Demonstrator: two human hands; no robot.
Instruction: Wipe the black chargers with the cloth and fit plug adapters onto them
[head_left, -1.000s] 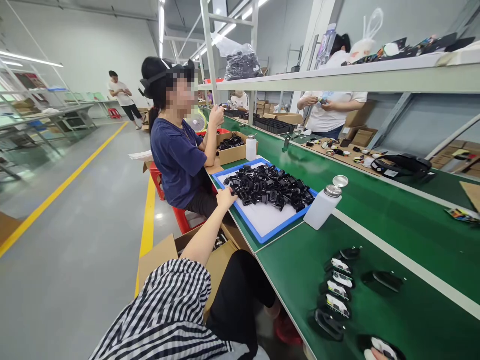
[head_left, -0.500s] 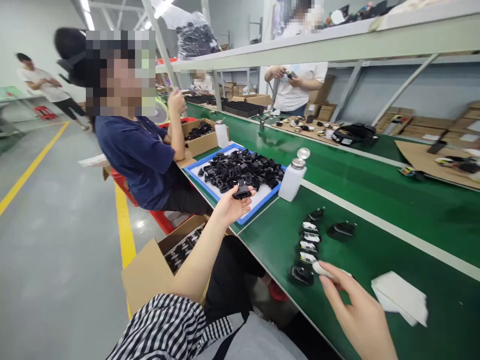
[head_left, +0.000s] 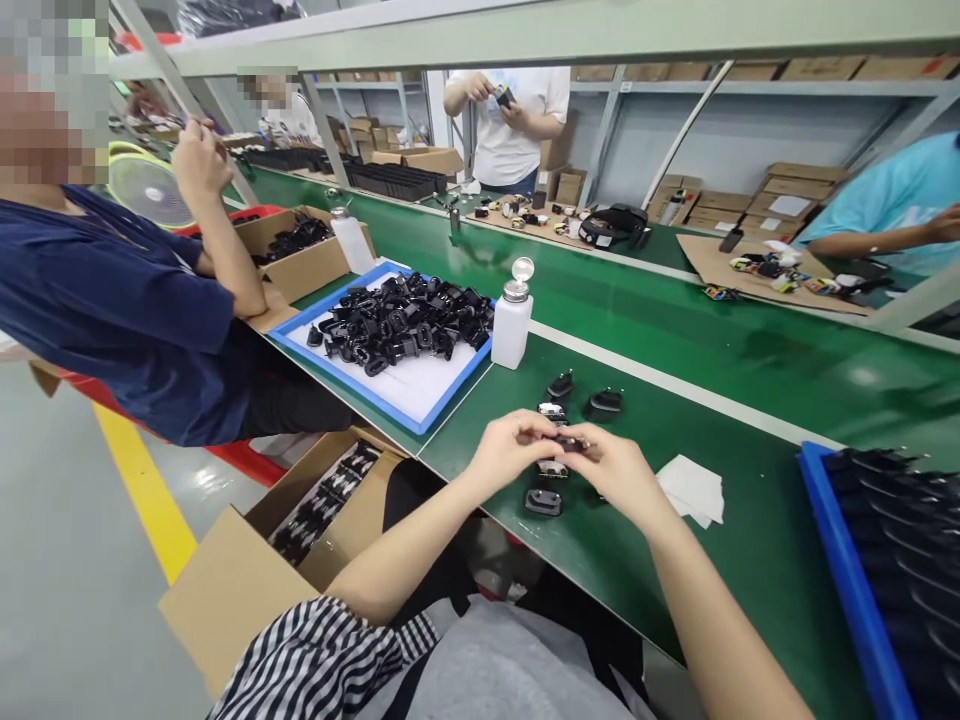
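My left hand (head_left: 511,452) and my right hand (head_left: 613,468) meet over the green bench. Between their fingertips they grip a small black plug housing (head_left: 571,443), mostly hidden by the fingers. Beneath the hands runs a short row of parts: a black-and-white one (head_left: 553,410) shows behind the fingers and another black-and-white one (head_left: 553,468) in front. A black housing (head_left: 543,501) lies at the row's near end. Beyond the hands are a black housing (head_left: 560,384) and a two-pinned plug housing (head_left: 604,401). White wipes (head_left: 691,489) lie right of my right hand.
A blue-rimmed tray (head_left: 429,418) heaped with black housings lies to the left, beside a white pump bottle (head_left: 511,325) with its lid up. A blue tray (head_left: 840,560) of black parts stands at right. An open carton (head_left: 225,570) is below the bench; a co-worker (head_left: 112,310) sits at left.
My left hand has brought the black housing from over the tray to my right hand, and both now hold it. The white piece in my right fingers is out of sight. The view has turned right.
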